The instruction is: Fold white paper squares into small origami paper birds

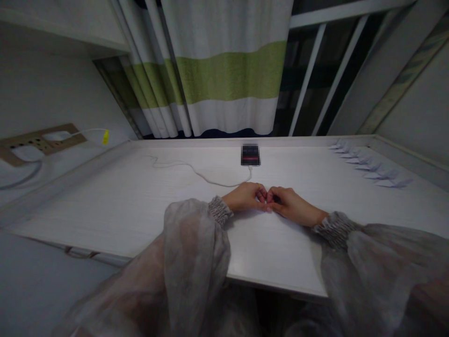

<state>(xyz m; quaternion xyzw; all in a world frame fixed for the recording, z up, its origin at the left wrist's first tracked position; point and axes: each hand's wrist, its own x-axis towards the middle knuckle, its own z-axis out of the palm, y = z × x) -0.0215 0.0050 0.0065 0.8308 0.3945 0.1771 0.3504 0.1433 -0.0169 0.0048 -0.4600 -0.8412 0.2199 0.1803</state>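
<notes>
Left hand (247, 196) and right hand (293, 205) meet mid-frame.
Both pinch narrowly; whether they hold anything cannot be told. Folded papers (387, 176), right of frame, look light, crushable, best taken by the folds.

Dim on my feed, corners darkened, edges stretched, soft sheen on near desk (266, 262), far screen (250, 155) pixelated

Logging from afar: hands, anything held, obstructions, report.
Left hand and right hand meeting at fingertips; anything held unclear. Cable just beyond left hand, phone farther. Folded papers far right.
</notes>
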